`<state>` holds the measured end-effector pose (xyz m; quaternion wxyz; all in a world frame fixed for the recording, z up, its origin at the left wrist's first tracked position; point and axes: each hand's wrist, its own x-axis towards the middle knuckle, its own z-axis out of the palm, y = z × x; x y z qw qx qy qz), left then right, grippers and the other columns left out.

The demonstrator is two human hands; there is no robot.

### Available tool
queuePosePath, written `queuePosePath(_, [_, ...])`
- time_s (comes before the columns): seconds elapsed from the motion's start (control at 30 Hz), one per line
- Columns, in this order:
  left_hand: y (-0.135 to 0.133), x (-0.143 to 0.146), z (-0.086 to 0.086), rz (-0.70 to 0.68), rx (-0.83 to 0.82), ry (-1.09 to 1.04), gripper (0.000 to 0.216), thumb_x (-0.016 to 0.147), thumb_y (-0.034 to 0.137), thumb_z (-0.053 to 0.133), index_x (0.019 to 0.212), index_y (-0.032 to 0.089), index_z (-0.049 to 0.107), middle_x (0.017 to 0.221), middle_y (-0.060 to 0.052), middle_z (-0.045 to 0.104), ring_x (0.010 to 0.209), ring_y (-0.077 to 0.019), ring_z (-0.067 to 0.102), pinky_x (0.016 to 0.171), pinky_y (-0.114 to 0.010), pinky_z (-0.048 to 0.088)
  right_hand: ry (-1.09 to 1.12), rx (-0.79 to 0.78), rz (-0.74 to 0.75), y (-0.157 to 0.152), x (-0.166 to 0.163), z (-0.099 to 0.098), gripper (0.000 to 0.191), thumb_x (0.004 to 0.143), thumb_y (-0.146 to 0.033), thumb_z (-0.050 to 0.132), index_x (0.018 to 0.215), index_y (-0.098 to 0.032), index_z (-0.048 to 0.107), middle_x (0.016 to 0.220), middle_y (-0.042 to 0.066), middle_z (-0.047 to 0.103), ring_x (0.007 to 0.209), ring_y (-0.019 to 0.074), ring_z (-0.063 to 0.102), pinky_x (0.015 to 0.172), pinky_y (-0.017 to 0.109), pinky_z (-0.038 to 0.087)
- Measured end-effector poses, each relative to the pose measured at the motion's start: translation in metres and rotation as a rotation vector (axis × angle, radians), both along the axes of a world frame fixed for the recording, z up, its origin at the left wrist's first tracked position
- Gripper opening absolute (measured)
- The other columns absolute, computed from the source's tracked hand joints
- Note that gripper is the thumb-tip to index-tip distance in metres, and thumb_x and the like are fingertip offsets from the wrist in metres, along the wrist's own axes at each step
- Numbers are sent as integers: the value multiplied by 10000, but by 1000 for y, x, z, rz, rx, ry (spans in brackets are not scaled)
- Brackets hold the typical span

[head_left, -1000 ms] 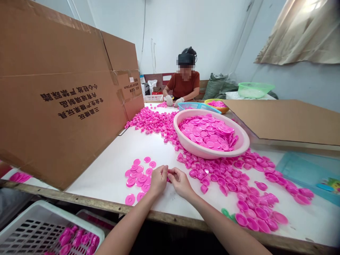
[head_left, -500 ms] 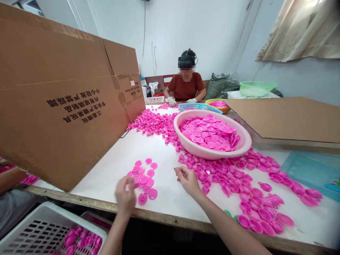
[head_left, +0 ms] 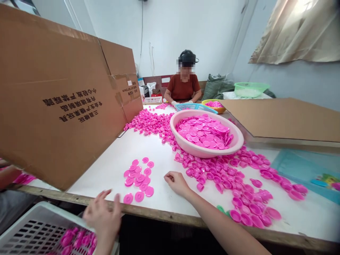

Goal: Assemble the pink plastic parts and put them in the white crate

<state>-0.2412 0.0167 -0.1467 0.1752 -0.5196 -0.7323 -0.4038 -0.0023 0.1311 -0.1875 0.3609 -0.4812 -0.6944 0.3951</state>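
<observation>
Hands: left hand [head_left: 103, 212] spread, thumb well apart from fingers, slightly blurred, over the front edge of the desk [head_left: 114, 152]; right hand [head_left: 175, 182] closed, fingers curled in toward the thumb, low over a bare stretch of desk. Contents of the curl hidden; contact with the surface not determinable.

Far left: forearm of another person [head_left: 9, 176], partly behind an upright cardboard box [head_left: 69, 67] with inverted printed characters. Below desk level, just beside the left hand: white slotted plastic basket [head_left: 57, 213], holding glossy pink pieces [head_left: 79, 241].

Between the two hands: loose pink plastic discs [head_left: 137, 175], flat on the desk, several overlapping, nearest ones close to the front edge.

Centre, farther back: dense scatter of small pink cups [head_left: 148, 122], reaching from the box to a pale pink basin [head_left: 174, 129] filled with similar discs. At the far end: co-worker [head_left: 183, 85] in a rust-red top, hands partly hidden behind a blue slotted basket [head_left: 196, 107].

Right of the right hand: spread of pink bowl-shaped pieces [head_left: 225, 177], with green pieces [head_left: 221, 209] near the front edge. Far right: flat cardboard panel [head_left: 287, 118] and, nearer, translucent blue plastic sheet [head_left: 297, 166].
</observation>
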Motion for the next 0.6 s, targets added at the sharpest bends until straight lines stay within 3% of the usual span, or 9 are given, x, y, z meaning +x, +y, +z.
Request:
queuePosePath(0.1, [50,54,1,-144,-43,22,285,764,382,461,954,180,525,1024,-89,519,991,-249,443,903,-440,269,107,-155,-13,6,5,-2,119,732,-185,483,749,-140,592,608,16,580,522,123,550,475,205,415])
queuePosePath(0.2, [74,90,-5,-407,-104,-3,219,776,331,462,934,198,534,1017,-76,521,1004,-238,437,882,-409,305,251,-326,-16,11,7,-4,117,737,-183,470,790,-127,559,585,-4,552,488,107,547,437,190,420])
queuePosePath(0.3, [78,95,-13,-580,-144,-51,187,776,315,465,914,208,532,963,-65,531,958,-225,462,837,-380,354,324,-382,-26,13,8,-6,109,738,-181,469,800,-125,538,574,-15,543,474,95,541,428,181,423])
queuePosePath(0.6, [74,89,-18,-647,-231,-278,170,811,312,401,858,192,513,856,-65,549,832,-202,526,704,-328,441,307,-309,-56,13,4,-10,108,712,-199,475,761,-131,543,538,-21,530,431,95,519,388,175,382])
